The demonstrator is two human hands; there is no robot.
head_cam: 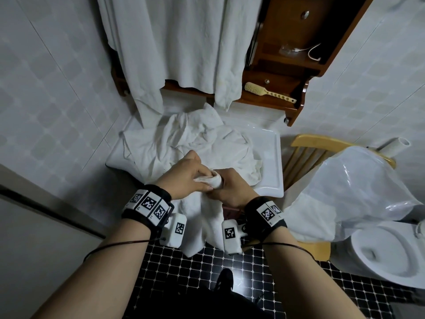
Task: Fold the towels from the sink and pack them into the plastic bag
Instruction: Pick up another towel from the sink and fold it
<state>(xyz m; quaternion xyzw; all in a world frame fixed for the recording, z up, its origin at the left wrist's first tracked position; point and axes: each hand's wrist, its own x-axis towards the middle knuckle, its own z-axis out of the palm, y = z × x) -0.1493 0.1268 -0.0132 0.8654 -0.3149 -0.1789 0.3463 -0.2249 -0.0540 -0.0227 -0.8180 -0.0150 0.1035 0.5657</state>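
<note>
Left hand and right hand meet at the front of the sink, fingers of both curled tight on the bunched top edge of a white towel hanging toward the floor. More towels lie heaped in the basin; the plastic bag sits on a chair, right. A neat fold likely needs the hands slid apart to the corners, cloth pulled flat.
</note>
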